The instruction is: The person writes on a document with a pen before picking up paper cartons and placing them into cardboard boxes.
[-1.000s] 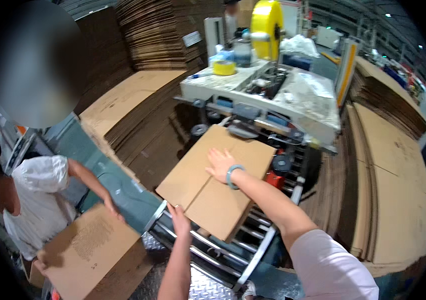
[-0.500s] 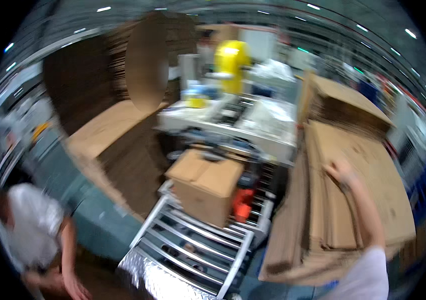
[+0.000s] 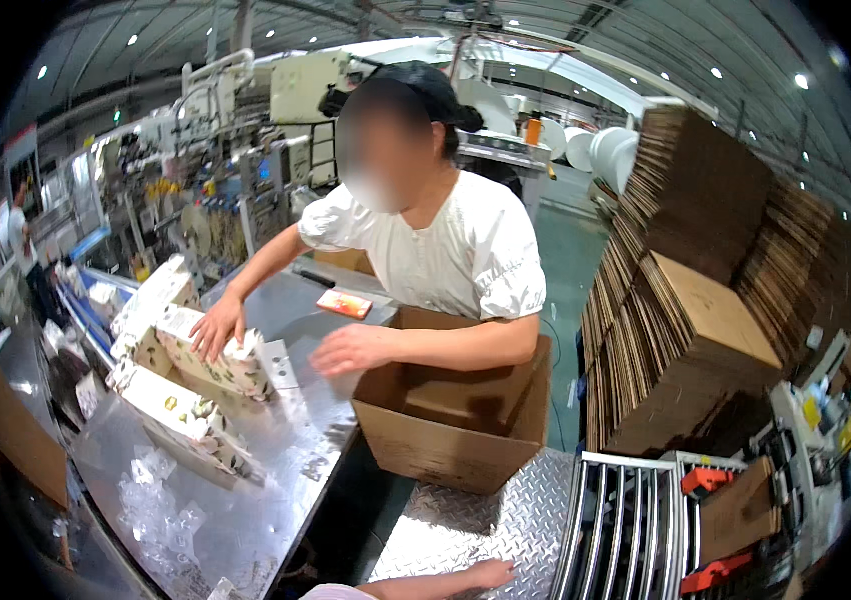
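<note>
My left hand (image 3: 494,573) shows at the lower edge, its forearm reaching rightward over the diamond-patterned metal plate (image 3: 526,515). Its fingers are loosely bent and nothing shows in them. My right hand is out of the picture. Beyond my left hand stands an open cardboard box (image 3: 446,450), its flaps up, between the metal table (image 3: 276,515) and the plate. A co-worker in a white top (image 3: 436,240) leans over that box. One of the co-worker's hands (image 3: 221,325) rests on white, floral-printed packs (image 3: 181,405); the other (image 3: 351,348) hovers near the box's rim.
Clear plastic scraps (image 3: 161,510) and an orange-white flat pack (image 3: 344,304) lie on the table. To the right are a roller conveyor (image 3: 621,525), a carton (image 3: 736,510) between orange-red parts, and tall stacks of flattened cardboard (image 3: 661,340). A brown cardboard sheet (image 3: 11,420) stands at far left.
My view has swung far to the left. My right hand, earlier on the flattened cardboard stack, has left the picture. My left forearm, the co-worker's table and the open box have come into view.
</note>
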Demonstrator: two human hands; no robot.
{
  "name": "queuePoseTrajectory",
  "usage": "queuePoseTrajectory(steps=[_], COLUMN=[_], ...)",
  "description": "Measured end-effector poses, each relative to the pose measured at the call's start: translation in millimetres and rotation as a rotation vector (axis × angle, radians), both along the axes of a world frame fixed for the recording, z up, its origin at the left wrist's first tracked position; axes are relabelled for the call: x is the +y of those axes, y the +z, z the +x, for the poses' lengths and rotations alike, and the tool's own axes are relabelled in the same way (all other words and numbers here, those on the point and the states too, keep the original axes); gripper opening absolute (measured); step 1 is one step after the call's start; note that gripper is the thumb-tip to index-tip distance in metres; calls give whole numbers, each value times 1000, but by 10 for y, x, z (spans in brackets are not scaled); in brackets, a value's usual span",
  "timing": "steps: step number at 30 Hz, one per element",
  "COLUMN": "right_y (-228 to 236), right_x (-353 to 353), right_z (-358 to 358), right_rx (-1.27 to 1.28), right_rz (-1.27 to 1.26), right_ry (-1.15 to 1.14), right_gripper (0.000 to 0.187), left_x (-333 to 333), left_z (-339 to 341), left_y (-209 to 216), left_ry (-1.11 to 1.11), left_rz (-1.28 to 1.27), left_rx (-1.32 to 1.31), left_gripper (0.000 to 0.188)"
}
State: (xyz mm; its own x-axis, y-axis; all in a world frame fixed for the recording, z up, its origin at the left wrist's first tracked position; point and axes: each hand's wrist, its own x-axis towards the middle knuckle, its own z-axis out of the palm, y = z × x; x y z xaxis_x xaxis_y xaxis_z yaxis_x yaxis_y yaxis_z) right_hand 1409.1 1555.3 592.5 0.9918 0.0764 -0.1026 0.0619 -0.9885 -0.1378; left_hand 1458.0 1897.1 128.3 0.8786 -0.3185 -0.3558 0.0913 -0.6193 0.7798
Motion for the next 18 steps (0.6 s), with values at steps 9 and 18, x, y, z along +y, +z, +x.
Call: queuePoseTrajectory(steps=[9,18], right_y=[759,1322], right_x=[2114,2520], right_z=[-91,-331], right_rx=[228,288], right_rz=[-307,-410], right_ry=[366,580], right_gripper=[29,33], left_x=[348,760], left_z=[-216,-777], left_y=[-142,3212], left_ry=[-206,460], left_rz=[-59,-91], left_rx=[23,-1223], left_gripper=[46,67])
